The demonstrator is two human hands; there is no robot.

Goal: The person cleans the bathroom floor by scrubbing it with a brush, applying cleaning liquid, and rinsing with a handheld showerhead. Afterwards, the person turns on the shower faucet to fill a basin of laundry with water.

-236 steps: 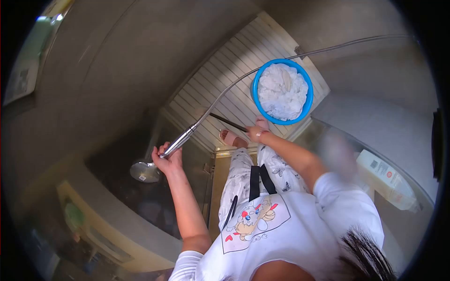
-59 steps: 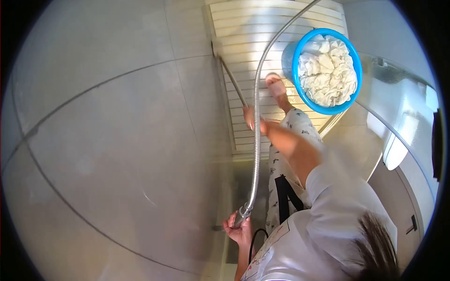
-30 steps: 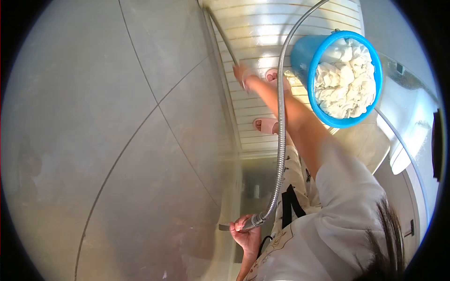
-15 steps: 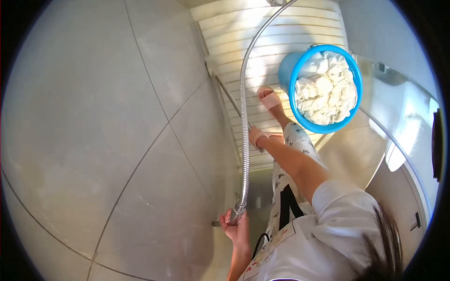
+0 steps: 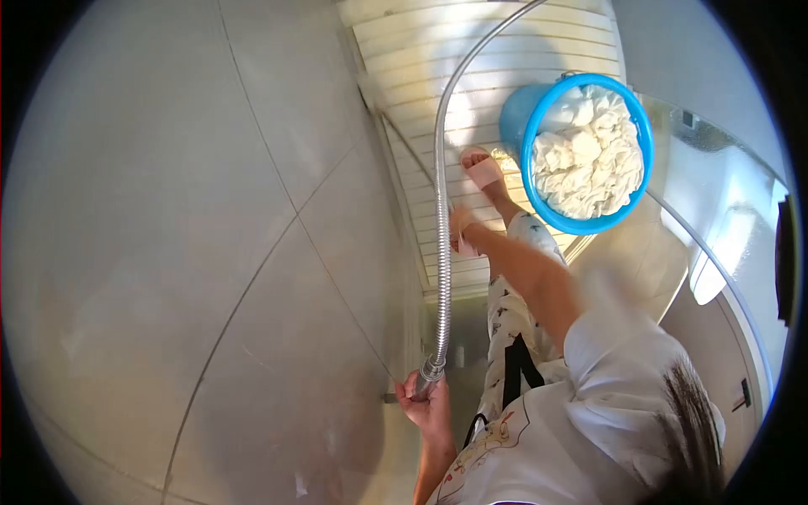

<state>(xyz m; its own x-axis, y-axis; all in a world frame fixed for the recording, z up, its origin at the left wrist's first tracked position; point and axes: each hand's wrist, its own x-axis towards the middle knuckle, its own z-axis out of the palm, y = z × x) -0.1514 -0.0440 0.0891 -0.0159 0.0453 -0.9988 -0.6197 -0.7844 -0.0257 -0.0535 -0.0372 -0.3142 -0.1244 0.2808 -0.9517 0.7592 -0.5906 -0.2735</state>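
Your left hand [image 5: 427,406] grips the shower handle [image 5: 427,379], its metal hose [image 5: 441,219] running up past your right hand [image 5: 461,231], which holds a dark rod [image 5: 408,151] beside the blue bucket [image 5: 515,118] of white cloth [image 5: 587,151].

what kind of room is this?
Most likely a bathroom shower stall: a metal shower hose runs down to the left hand, beside large wall tiles, a slatted floor and a curved glass screen.

We see a pale slatted floor [image 5: 539,50] carrying a blue bucket [image 5: 515,118] heaped with white cloth [image 5: 585,151]. Just beside the bucket a foot in a pink slipper [image 5: 484,171] stands on the slats. A thin dark rod [image 5: 410,151] runs along the floor's edge by the tiled wall [image 5: 210,210].
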